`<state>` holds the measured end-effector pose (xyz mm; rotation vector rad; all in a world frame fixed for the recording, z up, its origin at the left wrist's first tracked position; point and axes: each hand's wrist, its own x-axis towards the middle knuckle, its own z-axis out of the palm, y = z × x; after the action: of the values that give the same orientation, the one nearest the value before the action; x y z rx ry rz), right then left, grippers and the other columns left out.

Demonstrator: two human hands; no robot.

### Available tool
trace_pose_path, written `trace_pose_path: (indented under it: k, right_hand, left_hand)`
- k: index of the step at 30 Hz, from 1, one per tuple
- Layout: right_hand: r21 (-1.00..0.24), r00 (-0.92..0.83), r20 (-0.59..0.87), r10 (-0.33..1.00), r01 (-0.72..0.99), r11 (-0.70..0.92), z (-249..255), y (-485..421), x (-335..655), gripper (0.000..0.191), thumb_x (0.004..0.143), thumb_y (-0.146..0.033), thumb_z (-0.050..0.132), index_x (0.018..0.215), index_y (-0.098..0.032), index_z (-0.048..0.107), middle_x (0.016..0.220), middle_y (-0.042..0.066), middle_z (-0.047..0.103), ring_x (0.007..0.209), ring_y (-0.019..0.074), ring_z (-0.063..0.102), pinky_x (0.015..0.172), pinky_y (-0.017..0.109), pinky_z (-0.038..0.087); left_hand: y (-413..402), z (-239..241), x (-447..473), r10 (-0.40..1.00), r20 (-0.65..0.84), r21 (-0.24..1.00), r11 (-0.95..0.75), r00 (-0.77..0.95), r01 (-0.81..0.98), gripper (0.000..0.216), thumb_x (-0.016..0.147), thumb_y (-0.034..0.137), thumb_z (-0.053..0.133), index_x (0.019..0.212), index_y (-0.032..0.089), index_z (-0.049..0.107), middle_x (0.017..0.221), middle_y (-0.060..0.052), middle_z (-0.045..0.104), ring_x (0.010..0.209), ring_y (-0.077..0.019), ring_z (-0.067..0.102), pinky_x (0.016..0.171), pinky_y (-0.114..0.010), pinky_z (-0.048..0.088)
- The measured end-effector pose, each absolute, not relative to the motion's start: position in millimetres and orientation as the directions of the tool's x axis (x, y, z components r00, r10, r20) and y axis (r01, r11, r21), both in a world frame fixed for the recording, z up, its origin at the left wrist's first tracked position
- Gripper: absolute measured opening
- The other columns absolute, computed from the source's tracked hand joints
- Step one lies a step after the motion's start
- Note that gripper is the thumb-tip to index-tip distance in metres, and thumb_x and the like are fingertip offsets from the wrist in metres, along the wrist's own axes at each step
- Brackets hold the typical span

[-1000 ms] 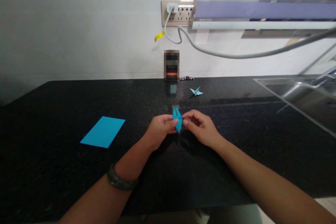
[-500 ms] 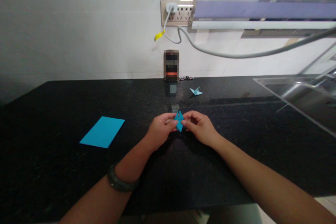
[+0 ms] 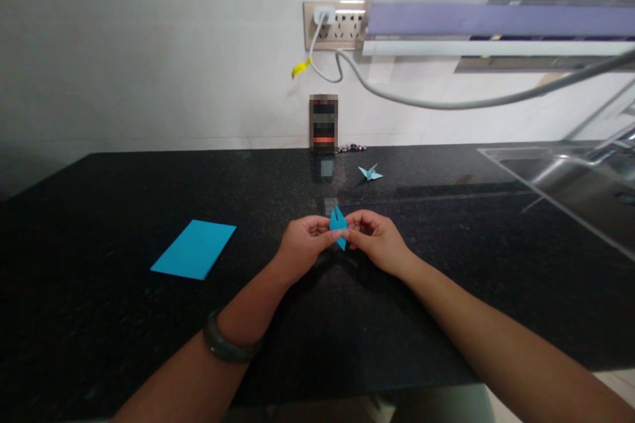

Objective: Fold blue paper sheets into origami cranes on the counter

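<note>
Between my hands is a small piece of folded blue origami paper (image 3: 338, 219), with two narrow points at its far end and one point toward me. My left hand (image 3: 306, 238) pinches its left side, the thumb lying across its front. On the right side my right hand (image 3: 373, 236) grips it between thumb and fingers, the two thumb tips close together. The fingers behind the paper are partly hidden. Farther back on the counter lies a finished-looking light blue paper crane (image 3: 370, 173).
A blue sheet of paper (image 3: 194, 250) lies left on the black counter (image 3: 109, 205). A pixelated phone-like object (image 3: 324, 123) leans on the wall, a beaded string (image 3: 353, 147) beside it. At right is a metal sink (image 3: 560, 175). A grey cable (image 3: 436, 106) hangs from the socket (image 3: 352, 25).
My left thumb has slid right across the folded paper, nearer my right thumb. The paper's two far points now show more fully. The other things stay put.
</note>
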<state>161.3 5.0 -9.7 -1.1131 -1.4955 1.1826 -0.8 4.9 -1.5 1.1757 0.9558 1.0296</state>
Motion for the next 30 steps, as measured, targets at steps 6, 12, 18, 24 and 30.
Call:
trace_pose_path:
  k: [6, 12, 18, 24, 30]
  right_hand:
    - [-0.999, -0.200, 0.009, 0.980, 0.040, 0.017, -2, 2, 158, 0.031, 0.061, -0.038, 0.072, 0.077, -0.015, 0.059, 0.060, -0.002, 0.058, 0.050, 0.0081, 0.051, 0.050, 0.023, 0.044]
    - [-1.000, -0.207, -0.025, 0.978, -0.012, -0.028, 2, 0, 156, 0.028, 0.059, -0.036, 0.073, 0.069, -0.015, 0.058, 0.057, -0.003, 0.059, 0.048, 0.0070, 0.051, 0.048, 0.022, 0.043]
    - [-0.999, -0.184, -0.042, 0.982, -0.019, -0.046, 2, -1, 155, 0.029, 0.057, -0.037, 0.073, 0.064, -0.014, 0.057, 0.055, -0.002, 0.059, 0.046, 0.0065, 0.049, 0.047, 0.021, 0.041]
    - [-0.999, -0.149, -0.047, 0.988, 0.004, -0.047, 3, -3, 152, 0.030, 0.057, -0.037, 0.073, 0.063, -0.014, 0.056, 0.055, -0.002, 0.058, 0.046, 0.0066, 0.049, 0.047, 0.021, 0.040]
    - [-0.999, -0.224, -0.041, 0.974, -0.025, -0.048, 0, 1, 154, 0.032, 0.060, -0.042, 0.071, 0.070, -0.016, 0.056, 0.061, -0.003, 0.057, 0.052, 0.0075, 0.052, 0.047, 0.020, 0.043]
  left_hand:
    - [6, -1, -1, 0.975, -0.020, 0.999, 0.027, 0.221, -0.032, 0.016, 0.063, 0.024, 0.069, 0.074, 0.012, 0.067, 0.067, -0.002, 0.069, 0.059, -0.0114, 0.060, 0.059, -0.023, 0.046]
    - [6, -2, -1, 0.981, 0.022, 0.993, -0.045, 0.195, 0.113, 0.012, 0.066, 0.025, 0.065, 0.070, 0.013, 0.067, 0.060, 0.000, 0.065, 0.053, -0.0105, 0.056, 0.053, -0.022, 0.043]
    - [6, 2, 0, 0.983, 0.022, 0.984, -0.053, 0.185, 0.168, 0.011, 0.067, 0.024, 0.062, 0.065, 0.013, 0.064, 0.054, 0.001, 0.061, 0.049, -0.0094, 0.053, 0.050, -0.021, 0.041]
    - [4, 4, 1, 0.984, -0.001, 0.992, -0.022, 0.179, 0.127, 0.012, 0.067, 0.024, 0.062, 0.064, 0.013, 0.063, 0.054, 0.000, 0.061, 0.050, -0.0102, 0.054, 0.051, -0.022, 0.043]
    - [5, -3, 1, 0.983, 0.007, 0.998, -0.018, 0.186, 0.057, 0.014, 0.068, 0.027, 0.063, 0.070, 0.013, 0.065, 0.062, -0.002, 0.065, 0.057, -0.0123, 0.058, 0.058, -0.025, 0.047]
